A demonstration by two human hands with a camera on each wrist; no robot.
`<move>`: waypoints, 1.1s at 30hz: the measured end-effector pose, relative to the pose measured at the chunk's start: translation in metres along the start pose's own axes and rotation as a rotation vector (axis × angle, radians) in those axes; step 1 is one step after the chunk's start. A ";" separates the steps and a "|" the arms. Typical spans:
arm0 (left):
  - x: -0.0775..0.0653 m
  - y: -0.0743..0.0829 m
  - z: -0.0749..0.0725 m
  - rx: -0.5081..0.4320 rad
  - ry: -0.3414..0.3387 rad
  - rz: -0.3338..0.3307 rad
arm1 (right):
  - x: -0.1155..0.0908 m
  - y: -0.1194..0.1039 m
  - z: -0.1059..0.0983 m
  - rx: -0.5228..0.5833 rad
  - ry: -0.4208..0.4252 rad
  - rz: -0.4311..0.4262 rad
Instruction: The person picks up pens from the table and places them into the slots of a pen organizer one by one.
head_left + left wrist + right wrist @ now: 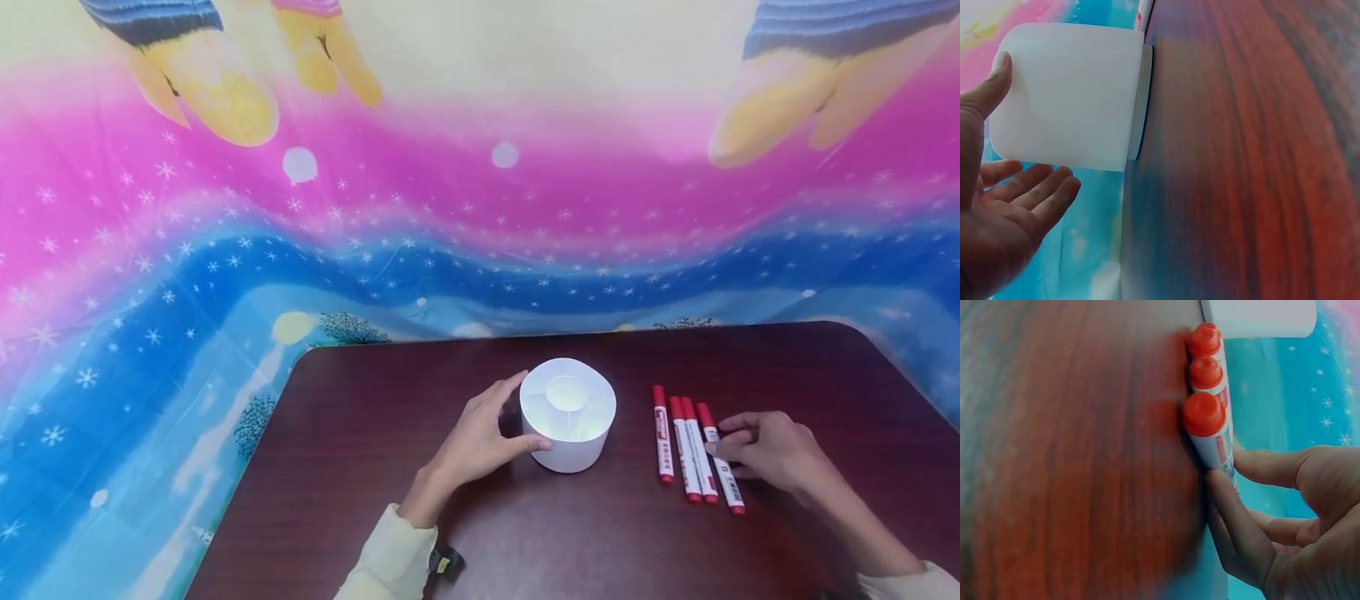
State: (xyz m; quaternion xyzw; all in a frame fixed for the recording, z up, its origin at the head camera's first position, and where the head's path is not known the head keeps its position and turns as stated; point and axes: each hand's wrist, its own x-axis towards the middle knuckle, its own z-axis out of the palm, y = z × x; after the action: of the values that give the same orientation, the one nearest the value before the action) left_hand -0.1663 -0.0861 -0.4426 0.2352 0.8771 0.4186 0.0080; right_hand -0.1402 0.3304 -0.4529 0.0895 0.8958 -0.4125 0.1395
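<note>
Red-capped marker (731, 485) sits in the right grip (772, 454), which pinches it near mid-length, thumb on one side of the barrel and fingers on the other. Those fingers cover part of it, so I cannot tell whether its whole length rests on the tabletop (540, 542).

The left grip (483, 437) is spread around the left side of a white round holder (567, 457), its thumb against the near wall, its fingers reaching along the side and not clenched.

I judge the step in hand to be the taking up of this one marker, with the left grip there to steady the holder. The next move calls for a firm pinch and a straight rise, so the barrel does not knock its neighbours just left of the right grip.

Counted, there are four markers: one in the right grip and three loose to the left of it. Of those three, a close pair (699, 454) lies nearest that grip, and a lone marker (663, 442) lies farther off, toward the holder. There is one holder, upright between the two grips, with one round well at its centre and no marker visible inside.
</note>
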 end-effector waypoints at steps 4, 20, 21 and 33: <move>-0.001 0.001 0.000 -0.014 -0.002 -0.015 | -0.003 -0.003 -0.005 0.014 -0.023 -0.018; 0.000 0.005 -0.003 -0.032 0.029 -0.015 | -0.027 -0.083 -0.007 0.202 0.100 -0.349; 0.000 0.005 -0.002 -0.026 0.031 -0.016 | -0.028 -0.088 -0.006 0.217 0.109 -0.361; -0.001 0.003 0.002 -0.107 0.032 -0.023 | -0.024 -0.122 0.006 0.357 0.160 -0.408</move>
State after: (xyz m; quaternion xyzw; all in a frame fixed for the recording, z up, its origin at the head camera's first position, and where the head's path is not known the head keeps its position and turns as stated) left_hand -0.1640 -0.0830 -0.4416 0.2175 0.8563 0.4683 0.0114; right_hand -0.1503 0.2462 -0.3619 -0.0376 0.8167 -0.5747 -0.0354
